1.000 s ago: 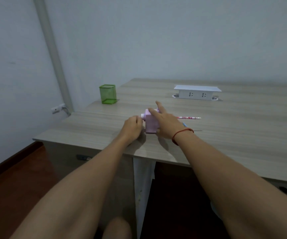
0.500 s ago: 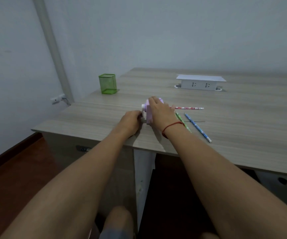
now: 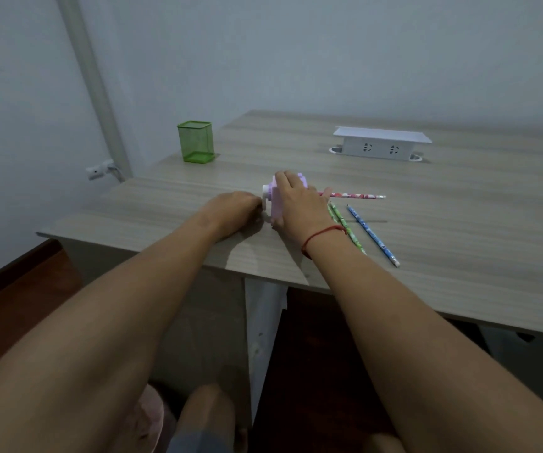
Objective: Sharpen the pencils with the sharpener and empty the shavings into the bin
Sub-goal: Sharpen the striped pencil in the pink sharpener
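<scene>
Two bare hands meet at a lilac sharpener (image 3: pixel 276 204), which stands on a pale wood-grain table (image 3: pixel 459 256), towards its front left part. The right hand (image 3: pixel 299 204) lies over the top of the sharpener with its fingers curled down the far side and its thumb at the near side, so it grips the body. A red cord (image 3: pixel 322 235) circles that wrist. The left hand (image 3: pixel 234 207) rests on the table just left of the sharpener, its fingers curled in towards the small white crank (image 3: pixel 266 193) on the sharpener's left face. The fingertips are hidden, and whether they pinch the crank cannot be told.

Three pencils lie to the right. A red patterned pencil (image 3: pixel 355 195) runs level from behind the right hand out to the right; its near end is covered by the hand, so whether it sits in the sharpener cannot be seen. A green pencil (image 3: pixel 350 232) lies slanted just beside the right wrist, partly under it. A blue pencil (image 3: pixel 373 235) lies near the green one, slanted much the same way, and the two do not touch.

Farther back, a green mesh cup (image 3: pixel 196 142) stands upright near the table's left edge, well apart from the hands. A white socket box (image 3: pixel 381 146) sits at the back of the table to the right.
</scene>
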